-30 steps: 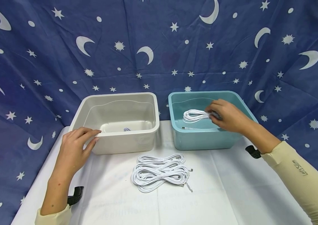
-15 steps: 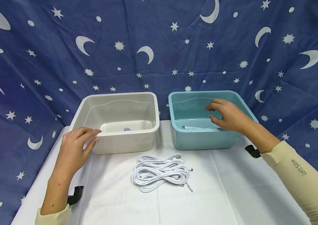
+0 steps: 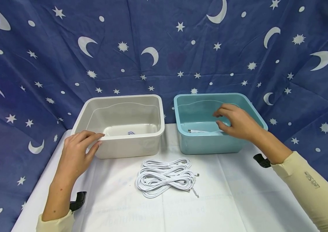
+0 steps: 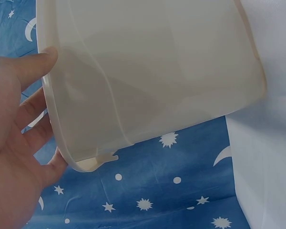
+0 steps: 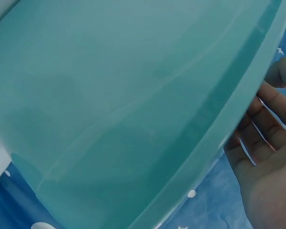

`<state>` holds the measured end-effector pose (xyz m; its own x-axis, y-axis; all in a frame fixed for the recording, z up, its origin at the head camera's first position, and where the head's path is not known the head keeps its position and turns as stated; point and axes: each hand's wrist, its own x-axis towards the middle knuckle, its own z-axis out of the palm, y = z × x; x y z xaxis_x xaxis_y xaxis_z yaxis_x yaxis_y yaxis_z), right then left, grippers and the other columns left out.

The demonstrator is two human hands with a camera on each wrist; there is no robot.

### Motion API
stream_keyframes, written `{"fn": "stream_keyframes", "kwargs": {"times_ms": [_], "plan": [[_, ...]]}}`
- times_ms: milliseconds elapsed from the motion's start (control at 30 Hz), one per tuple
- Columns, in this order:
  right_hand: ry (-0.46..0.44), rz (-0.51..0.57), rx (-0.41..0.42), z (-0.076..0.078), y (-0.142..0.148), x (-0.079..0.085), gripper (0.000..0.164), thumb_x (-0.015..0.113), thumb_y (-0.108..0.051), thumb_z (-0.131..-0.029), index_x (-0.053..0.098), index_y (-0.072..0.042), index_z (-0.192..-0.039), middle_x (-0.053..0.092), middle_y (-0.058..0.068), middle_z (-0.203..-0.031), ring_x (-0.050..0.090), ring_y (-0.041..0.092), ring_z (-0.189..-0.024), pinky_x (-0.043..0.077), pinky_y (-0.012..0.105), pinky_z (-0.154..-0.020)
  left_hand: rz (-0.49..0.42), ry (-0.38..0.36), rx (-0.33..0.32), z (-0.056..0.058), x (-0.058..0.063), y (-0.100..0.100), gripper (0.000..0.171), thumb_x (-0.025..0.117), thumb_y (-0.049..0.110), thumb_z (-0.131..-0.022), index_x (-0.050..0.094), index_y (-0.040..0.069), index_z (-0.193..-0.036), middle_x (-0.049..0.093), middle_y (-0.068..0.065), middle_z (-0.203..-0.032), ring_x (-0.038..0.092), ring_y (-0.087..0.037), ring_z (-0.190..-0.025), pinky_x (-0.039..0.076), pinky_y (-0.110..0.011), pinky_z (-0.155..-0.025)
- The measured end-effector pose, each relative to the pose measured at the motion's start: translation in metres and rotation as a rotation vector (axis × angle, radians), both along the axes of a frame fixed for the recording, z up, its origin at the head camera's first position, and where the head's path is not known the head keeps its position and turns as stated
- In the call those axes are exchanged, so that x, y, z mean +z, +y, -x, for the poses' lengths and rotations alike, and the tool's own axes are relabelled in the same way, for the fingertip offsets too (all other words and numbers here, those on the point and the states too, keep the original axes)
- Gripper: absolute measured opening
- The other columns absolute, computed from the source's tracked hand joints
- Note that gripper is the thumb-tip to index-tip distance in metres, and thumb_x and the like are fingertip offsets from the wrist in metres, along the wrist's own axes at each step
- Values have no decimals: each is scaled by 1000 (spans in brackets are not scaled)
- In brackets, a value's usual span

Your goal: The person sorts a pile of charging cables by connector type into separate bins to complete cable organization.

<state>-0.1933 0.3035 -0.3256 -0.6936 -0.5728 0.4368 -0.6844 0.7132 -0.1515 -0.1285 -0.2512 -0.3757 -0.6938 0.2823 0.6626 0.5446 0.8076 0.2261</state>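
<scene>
My left hand [image 3: 78, 151] rests on the front left rim of a pale grey bin [image 3: 132, 145]; in the left wrist view the thumb [image 4: 40, 64] touches the bin's outer wall and the other fingers lie at the rim. A small bluish bundle [image 3: 130, 133] shows inside. My right hand [image 3: 236, 120] is over the teal bin [image 3: 210, 145], fingers spread and holding nothing. White cable [image 3: 200, 131] with a connector lies inside that bin, mostly hidden by the front wall. In the right wrist view, the fingers [image 5: 267, 119] appear beyond the teal rim.
Several coiled white cables [image 3: 167, 177] lie in a pile on the white tablecloth [image 3: 187, 212], in front of the gap between the bins. A blue curtain [image 3: 169, 48] with moons and stars hangs behind and at both sides.
My right hand released a coiled white cable, which dropped into the teal bin, and then moved slightly right. My left hand has stayed on the grey rim.
</scene>
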Motion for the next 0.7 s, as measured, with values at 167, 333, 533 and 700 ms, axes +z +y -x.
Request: {"fn": "stream_keyframes", "kwargs": {"times_ms": [167, 333, 533, 700], "plan": [[39, 30, 14, -10, -4, 0, 21, 78, -3, -91, 75, -6, -112, 71, 5, -111, 67, 27, -104, 56, 49, -86, -1, 6, -6, 1, 0, -1, 31, 85, -1, -86, 80, 10, -115, 71, -7, -102, 67, -32, -95, 41, -56, -87], [81, 58, 47, -23, -10, -3, 26, 79, -1, -88, 75, -8, -113, 71, 4, -112, 66, 27, -107, 55, 49, -87, 1, 5, -5, 1, 0, -1, 32, 85, -1, -86, 80, 11, -116, 71, -7, -102, 67, -32, -96, 41, -56, -88], [127, 100, 70, -41, -20, -7, 30, 79, -3, -86, 75, -8, -115, 70, 4, -116, 64, 24, -107, 52, 42, -86, 0, -2, -3, 0, -1, -1, 33, 86, -1, -86, 79, 11, -116, 71, -6, -102, 67, -32, -96, 41, -56, -89], [163, 145, 127, -60, -31, -13, 28, 76, -7, -88, 75, -7, -116, 70, 4, -115, 63, 23, -106, 48, 33, -90, -3, -8, -3, -1, 0, -1, 33, 84, -1, -87, 79, 11, -117, 71, -6, -103, 67, -32, -97, 40, -57, -90]]}}
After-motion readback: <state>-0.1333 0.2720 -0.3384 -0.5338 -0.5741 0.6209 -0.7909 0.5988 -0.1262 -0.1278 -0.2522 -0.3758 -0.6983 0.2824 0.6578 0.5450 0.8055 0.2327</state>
